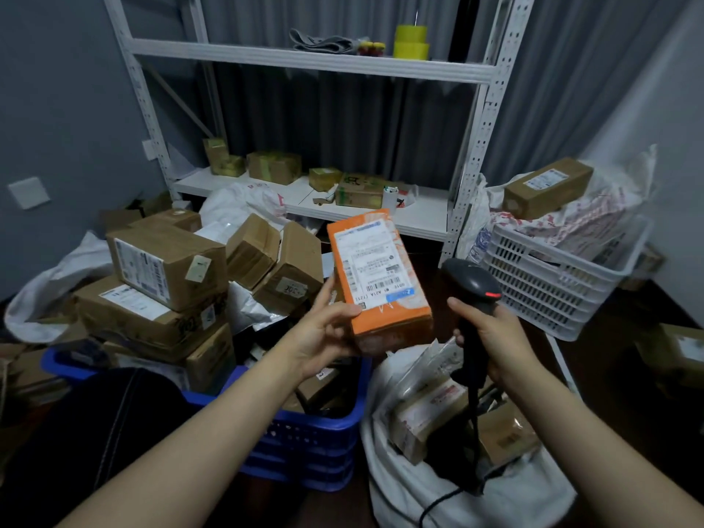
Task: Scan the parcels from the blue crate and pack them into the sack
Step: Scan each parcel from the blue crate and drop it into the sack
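My left hand [324,329] grips an orange parcel [384,299] by its lower left corner, label side up, above the gap between crate and sack. My right hand [491,337] grips the handle of a black barcode scanner [472,283], whose red light glows; its head sits just right of the parcel. The blue crate [316,440] stands below my left arm, piled with several brown cardboard parcels [167,261]. The white sack [400,482] lies open at the lower right with a few parcels [430,413] inside.
A white metal shelf rack [304,59] stands behind, holding small boxes, yellow tape rolls [410,41] and a cup. A white plastic basket [552,276] at the right holds bags and a brown box [548,186]. The scanner cable [438,504] trails over the sack.
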